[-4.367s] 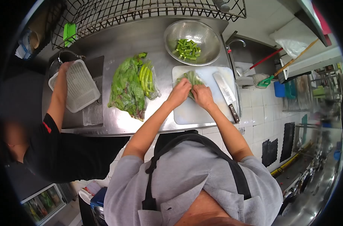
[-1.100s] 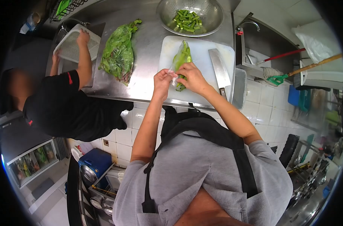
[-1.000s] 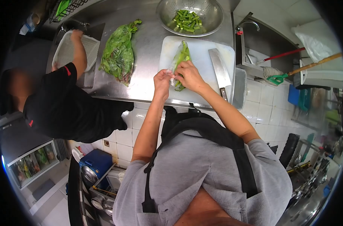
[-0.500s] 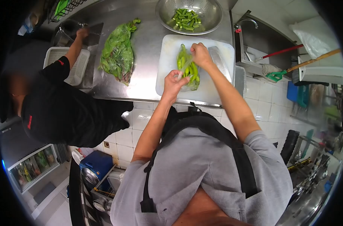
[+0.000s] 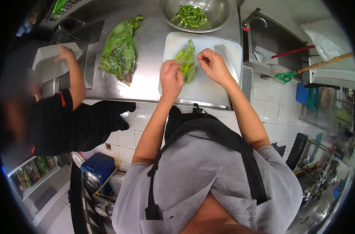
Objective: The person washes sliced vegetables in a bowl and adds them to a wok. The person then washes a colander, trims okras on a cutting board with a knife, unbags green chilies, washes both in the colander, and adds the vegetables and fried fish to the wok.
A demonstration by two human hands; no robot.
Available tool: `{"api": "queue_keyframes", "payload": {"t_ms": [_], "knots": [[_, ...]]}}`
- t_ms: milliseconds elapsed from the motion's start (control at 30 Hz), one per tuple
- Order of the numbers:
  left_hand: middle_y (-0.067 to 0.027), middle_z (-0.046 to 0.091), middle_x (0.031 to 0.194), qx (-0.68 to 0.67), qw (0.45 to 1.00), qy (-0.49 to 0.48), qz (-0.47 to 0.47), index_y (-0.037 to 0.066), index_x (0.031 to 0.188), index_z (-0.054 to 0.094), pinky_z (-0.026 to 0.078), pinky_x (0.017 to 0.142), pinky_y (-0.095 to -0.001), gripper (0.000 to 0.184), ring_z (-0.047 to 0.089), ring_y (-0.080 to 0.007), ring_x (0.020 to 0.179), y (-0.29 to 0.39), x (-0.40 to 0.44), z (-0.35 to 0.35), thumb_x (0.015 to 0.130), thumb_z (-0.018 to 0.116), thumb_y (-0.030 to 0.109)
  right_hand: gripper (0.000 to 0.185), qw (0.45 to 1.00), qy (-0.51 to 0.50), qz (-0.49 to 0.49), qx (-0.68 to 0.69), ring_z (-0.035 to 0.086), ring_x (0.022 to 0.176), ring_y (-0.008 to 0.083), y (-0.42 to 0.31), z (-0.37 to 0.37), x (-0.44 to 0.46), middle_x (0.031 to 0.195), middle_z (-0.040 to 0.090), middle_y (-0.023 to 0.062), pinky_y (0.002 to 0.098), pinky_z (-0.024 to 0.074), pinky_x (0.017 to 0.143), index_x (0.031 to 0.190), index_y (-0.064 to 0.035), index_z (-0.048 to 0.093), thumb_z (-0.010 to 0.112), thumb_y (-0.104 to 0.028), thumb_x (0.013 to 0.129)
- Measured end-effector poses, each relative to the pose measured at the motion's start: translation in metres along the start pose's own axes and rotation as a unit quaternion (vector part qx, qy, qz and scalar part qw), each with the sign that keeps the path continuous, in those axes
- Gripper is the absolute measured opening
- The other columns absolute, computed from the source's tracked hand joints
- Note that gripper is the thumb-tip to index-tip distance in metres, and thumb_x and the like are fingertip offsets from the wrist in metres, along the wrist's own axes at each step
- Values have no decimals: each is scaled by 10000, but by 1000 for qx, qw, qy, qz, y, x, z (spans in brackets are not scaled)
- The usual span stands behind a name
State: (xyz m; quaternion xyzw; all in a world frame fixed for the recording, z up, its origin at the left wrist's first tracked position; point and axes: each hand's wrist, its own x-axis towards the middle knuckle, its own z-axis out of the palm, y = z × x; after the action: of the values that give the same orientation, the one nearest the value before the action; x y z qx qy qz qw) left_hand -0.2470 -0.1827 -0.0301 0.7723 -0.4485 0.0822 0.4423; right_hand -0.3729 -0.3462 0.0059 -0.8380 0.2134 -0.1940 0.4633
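A clear plastic bag of long green peppers (image 5: 188, 64) lies on the white cutting board (image 5: 203, 87). My left hand (image 5: 172, 80) is at the bag's left side, fingers curled on the plastic and slightly blurred. Across from it, my right hand (image 5: 213, 65) pinches thumb and forefinger together at the bag's right edge; the thin film there is hard to see. A wide-bladed knife (image 5: 226, 60) rests on the board, partly behind my right hand.
A metal colander (image 5: 224, 15) holding cut green pieces stands beyond the board. Leafy greens in plastic (image 5: 120, 52) lie to the left on the steel counter (image 5: 149, 39). Further left, a co-worker's hand (image 5: 66, 54) is at a white basket (image 5: 49, 70) by a sink.
My hands have moved apart, the left one shifting left off the bag's middle. The bag lies slightly further left and up. The co-worker's hand has moved from the tap to the basket, which is now tilted.
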Motion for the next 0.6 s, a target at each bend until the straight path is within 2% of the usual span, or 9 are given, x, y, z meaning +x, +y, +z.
{"api": "queue_keyframes", "payload": {"t_ms": [67, 100, 200, 233, 333, 400, 533, 600], "knots": [[-241, 690, 951, -62, 988, -116, -82, -32, 953, 708, 518, 820, -486, 159, 664, -435, 899, -24, -6, 25, 839, 644, 58, 110, 1000, 14, -14, 12, 662, 765, 299, -3, 6, 4, 933, 667, 143, 386, 544, 745, 969, 26, 665, 640, 28, 862], [-260, 697, 991, 0, 976, -188, -111, -36, 938, 710, 517, 839, -511, 173, 669, -448, 946, -23, 1, 25, 835, 669, 96, 101, 999, 17, -19, 19, 668, 764, 315, -5, 11, 3, 928, 673, 149, 395, 545, 742, 958, 30, 668, 625, 29, 867], [-262, 700, 1023, -14, 926, -303, -223, -25, 977, 688, 524, 851, -514, 216, 673, -447, 978, -15, 16, 21, 827, 696, 131, 118, 985, -92, -144, 25, 687, 851, 370, -4, 33, 1, 989, 695, 178, 445, 547, 762, 965, 31, 666, 595, 12, 872], [-261, 700, 1031, 17, 932, -299, -204, -19, 999, 679, 527, 860, -513, 235, 672, -447, 984, -11, 13, 24, 824, 697, 137, 140, 981, -145, -122, -51, 690, 938, 408, 2, 38, -1, 1041, 709, 196, 480, 556, 800, 961, 20, 680, 579, -15, 870], [-260, 702, 1055, 95, 934, -299, -170, -8, 1064, 649, 532, 881, -512, 294, 671, -451, 1001, -7, 2, 41, 818, 696, 147, 157, 940, -177, -32, -290, 693, 966, 403, 41, 38, -5, 1057, 703, 187, 481, 567, 831, 965, 7, 694, 572, -32, 875], [-262, 703, 1068, 121, 922, -319, -183, -10, 1101, 627, 534, 891, -515, 327, 670, -453, 1007, -15, -1, 57, 819, 690, 143, 177, 940, -162, 1, -302, 693, 973, 403, 46, 31, -8, 1060, 695, 191, 481, 572, 837, 976, -11, 705, 559, -32, 879], [-267, 708, 1015, 12, 925, -330, -187, -50, 1067, 647, 544, 881, -486, 303, 692, -420, 979, -28, 2, 54, 822, 693, 122, 178, 955, -95, 54, -275, 673, 965, 404, 44, 36, -14, 1048, 679, 184, 493, 541, 830, 992, -20, 705, 551, -97, 947], [-264, 712, 983, -69, 925, -319, -193, -59, 1057, 662, 553, 855, -455, 297, 709, -394, 938, -38, 4, 37, 827, 711, 124, 184, 962, -78, 22, -261, 697, 942, 399, 41, 37, -10, 1019, 695, 200, 500, 560, 801, 1017, -45, 709, 558, -87, 921]]}}
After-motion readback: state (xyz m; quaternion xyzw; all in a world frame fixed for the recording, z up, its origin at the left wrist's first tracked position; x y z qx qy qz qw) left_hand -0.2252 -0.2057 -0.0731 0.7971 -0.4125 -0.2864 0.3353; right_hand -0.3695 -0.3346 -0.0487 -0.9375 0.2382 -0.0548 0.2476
